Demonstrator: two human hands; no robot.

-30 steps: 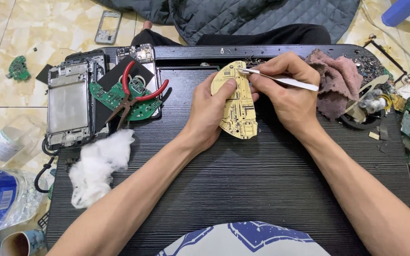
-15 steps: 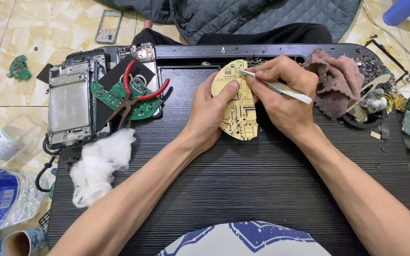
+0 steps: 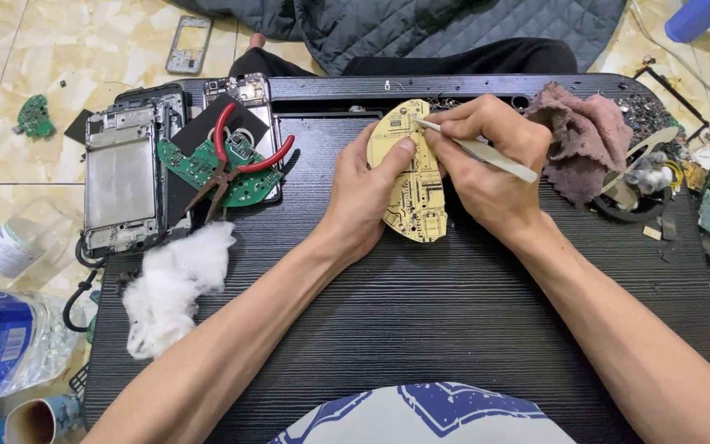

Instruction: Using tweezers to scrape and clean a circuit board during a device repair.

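- Circuit board: pale yellow, oval; stands tilted on the black counter, at its far middle.
- Left hand: grip clenched on the board's left edge, thumb pressed on its face.
- Right hand: grip closed on the tweezers. Since a second ago their tip has shifted up to the board's upper edge; work there continues.
- Pliers: red-handled, well left of the board, untouched.

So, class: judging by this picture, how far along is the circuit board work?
Done: phone frames lie stripped beside red-handled pliers on a green board. In hand: the left hand steadies the yellow circuit board while the right hand works a pointed metal tool at its top. Left: the lower board is untouched.
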